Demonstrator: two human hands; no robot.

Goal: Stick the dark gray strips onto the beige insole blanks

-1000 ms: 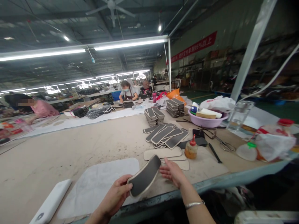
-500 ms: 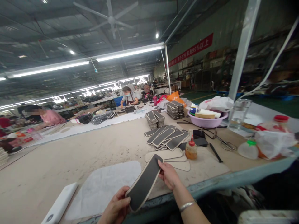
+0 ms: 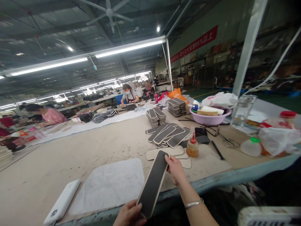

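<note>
Both my hands hold one long flat piece [image 3: 153, 183], dark grey on its face with a pale tan border. My left hand [image 3: 129, 215] grips its near end at the bottom of the view. My right hand [image 3: 176, 170] pinches its far end above the table's front edge. The piece stands steeply tilted, its far end raised. Beyond it lie several pale tan blanks [image 3: 164, 153] and a fanned pile of finished dark pieces [image 3: 168, 135]. A small orange glue bottle with a red cap [image 3: 192, 147] stands just right of them.
A white cloth mat [image 3: 110, 185] and a white oblong block [image 3: 62, 202] lie at the left. Stacks of dark pieces [image 3: 155, 117], a purple bowl [image 3: 210, 118], scissors [image 3: 227, 142], a glass jar [image 3: 242, 110] and plastic bags [image 3: 277, 138] crowd the right. Other workers sit at far tables.
My right hand went from open beside the piece to gripping its far end. The piece swung from nearly flat to steeply tilted, and my left hand dropped toward the frame's bottom.
</note>
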